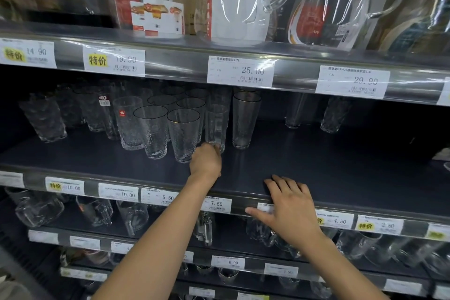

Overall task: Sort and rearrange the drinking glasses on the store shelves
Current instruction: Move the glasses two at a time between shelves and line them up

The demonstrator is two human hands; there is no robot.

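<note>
Glass [216, 124], tall and clear, upright on the middle shelf [341, 165], between a cluster of textured tumblers [183, 134] and a gold-rimmed tumbler [244, 119]. Left hand [205, 162] grips its base, fingers curled round it. Right hand [289, 204] rests flat on the shelf's front edge, fingers straight and slightly spread.

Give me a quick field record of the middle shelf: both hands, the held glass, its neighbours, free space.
left hand: grips the base of a tall clear glass
held glass: upright; whether it is lifted or standing, cannot tell
right hand: rests on the front edge of the middle shelf, fingers straight, holding nothing
left of held glass: hammered tumblers, close-packed
right of held glass: gold-rimmed tall glass, standing apart from it
far right: two glasses at the back, bare shelf in front
</note>
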